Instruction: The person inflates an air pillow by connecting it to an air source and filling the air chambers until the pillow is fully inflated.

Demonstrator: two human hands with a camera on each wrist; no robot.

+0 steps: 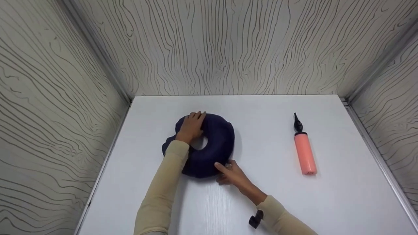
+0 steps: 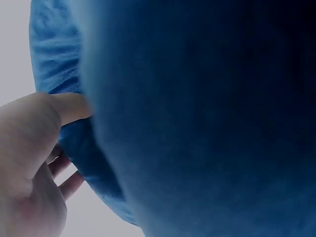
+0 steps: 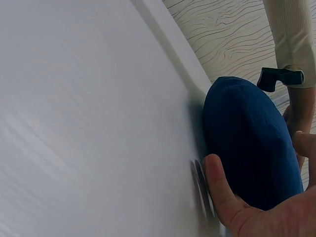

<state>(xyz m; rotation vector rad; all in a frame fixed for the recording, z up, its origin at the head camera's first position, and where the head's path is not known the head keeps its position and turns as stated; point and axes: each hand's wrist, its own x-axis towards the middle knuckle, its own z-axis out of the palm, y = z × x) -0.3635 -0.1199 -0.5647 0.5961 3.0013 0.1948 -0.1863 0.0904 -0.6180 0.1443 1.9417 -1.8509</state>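
Note:
A dark navy U-shaped neck pillow (image 1: 217, 140) lies on the white table, its opening toward the left. My left hand (image 1: 192, 127) grips its upper arm, fingers over the far side and thumb near the centre hole. In the left wrist view the thumb presses the blue fabric (image 2: 197, 123), with other fingers partly hidden behind it. My right hand (image 1: 234, 174) holds the near right edge, thumb on top and fingers low at the side. The right wrist view shows the pillow's rounded side (image 3: 247, 143) between thumb and fingers, with a small thin dark object (image 3: 203, 185) beside one finger.
A pink hand pump (image 1: 305, 153) with a black nozzle lies on the right side of the white table (image 1: 261, 124). Wood-grain patterned panels (image 1: 209, 49) rise at the back and both sides. A black wrist mount (image 1: 255, 219) sits at the right cuff.

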